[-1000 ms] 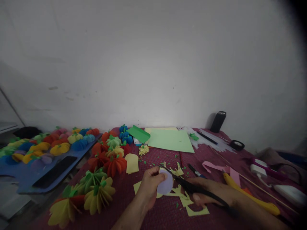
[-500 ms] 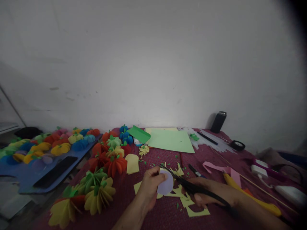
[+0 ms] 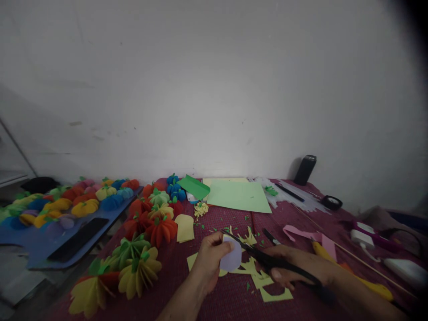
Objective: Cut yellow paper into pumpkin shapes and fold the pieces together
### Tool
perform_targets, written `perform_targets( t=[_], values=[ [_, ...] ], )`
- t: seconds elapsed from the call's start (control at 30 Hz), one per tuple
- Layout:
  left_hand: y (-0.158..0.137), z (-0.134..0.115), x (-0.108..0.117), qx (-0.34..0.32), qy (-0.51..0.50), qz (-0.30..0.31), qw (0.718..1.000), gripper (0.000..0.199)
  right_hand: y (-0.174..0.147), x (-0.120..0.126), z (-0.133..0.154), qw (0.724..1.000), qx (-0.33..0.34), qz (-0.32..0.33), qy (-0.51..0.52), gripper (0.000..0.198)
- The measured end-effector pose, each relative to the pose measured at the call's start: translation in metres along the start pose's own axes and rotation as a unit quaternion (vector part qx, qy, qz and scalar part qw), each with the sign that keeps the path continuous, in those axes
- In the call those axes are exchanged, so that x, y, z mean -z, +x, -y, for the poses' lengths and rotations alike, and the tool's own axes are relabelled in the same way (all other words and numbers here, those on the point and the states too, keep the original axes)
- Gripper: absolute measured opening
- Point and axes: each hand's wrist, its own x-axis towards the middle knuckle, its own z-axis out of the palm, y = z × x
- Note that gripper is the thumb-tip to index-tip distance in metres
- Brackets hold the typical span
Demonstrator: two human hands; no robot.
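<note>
My left hand [image 3: 207, 258] pinches a lavender paper piece with a rounded outline [image 3: 232, 257] between thumb and fingers, over the table. A bit of pale yellow paper shows at its upper edge. In my right hand [image 3: 289, 264] is a pair of black scissors [image 3: 259, 255], its blades pointing left along the top of the lavender piece, close to my left fingertips. Whether the blades are parted is hard to make out. Beneath both hands lie pale yellow paper offcuts [image 3: 276, 295]. A stack of yellow rounded cutouts [image 3: 185, 228] rests left of my left hand.
Folded paper pumpkins [image 3: 162, 229] crowd the left side, more on a blue board [image 3: 36, 256]. Behind are a light green sheet [image 3: 239, 196] and a dark green folded sheet [image 3: 194, 187]. A yellow-handled tool [image 3: 368, 285], black tape roll [image 3: 331, 203] and black bottle [image 3: 305, 170] lie right.
My right hand and the scissors have shifted slightly upward, covering more of the knife-like tool behind them. My left hand and the lavender paper stay in place.
</note>
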Motion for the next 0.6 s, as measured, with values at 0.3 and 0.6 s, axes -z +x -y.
perform_targets(
  t=[0.3,0.6],
  values=[
    [0.002,0.002,0.001,0.013,0.017,-0.002,1.0,0.013,-0.001,0.013,0.002,0.997,-0.009,0.013,-0.072,0.047],
    [0.003,0.003,0.001,0.028,0.023,0.004,0.999,0.013,-0.003,0.02,0.021,0.986,0.034,0.005,-0.161,0.037]
  ],
)
